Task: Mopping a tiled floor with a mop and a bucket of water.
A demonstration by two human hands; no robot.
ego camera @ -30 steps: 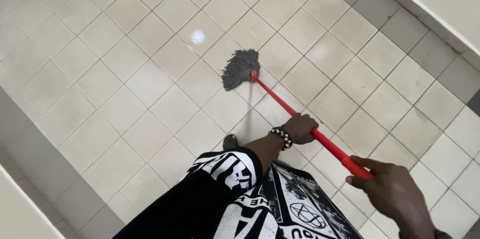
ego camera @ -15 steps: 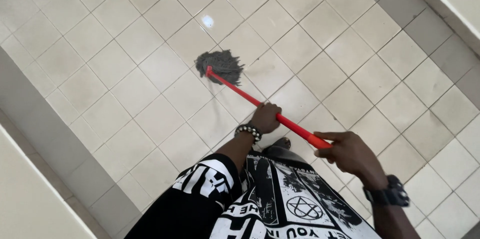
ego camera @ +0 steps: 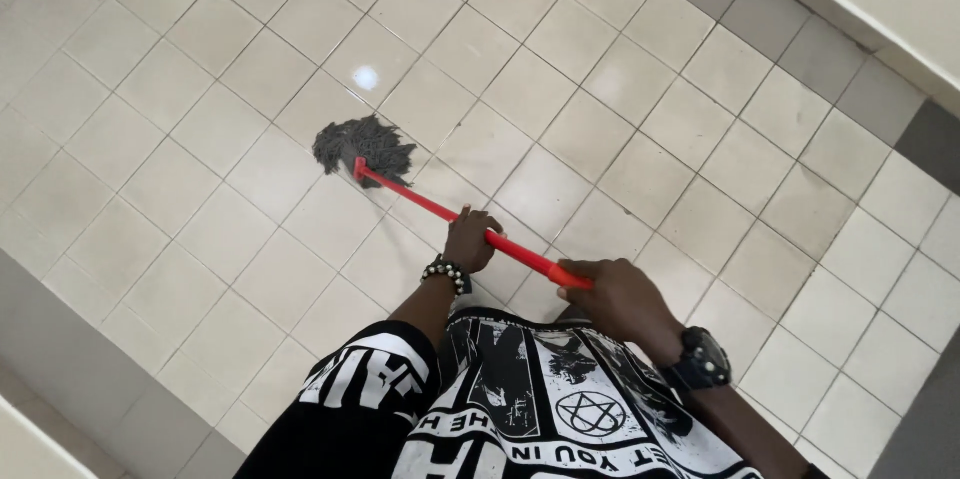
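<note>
Gripping the red mop handle [ego camera: 440, 211] with both hands, left hand [ego camera: 470, 239] farther down, right hand [ego camera: 615, 297] at the near end, fingers closed. Grey mop head [ego camera: 362, 146] lies flat on the tiled floor [ego camera: 640, 109], far left; steady downward pressure and overlapping strokes seem best.

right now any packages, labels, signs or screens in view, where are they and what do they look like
No packages, signs or screens.
Printed shirt: worn by the person, bottom centre; black with white block lettering and a white star-in-circle graphic.
Watch: on the right wrist, black and chunky; its face cannot be made out.
Both hands, left hand and right hand, grip a plain red mop handle with no label.
</note>
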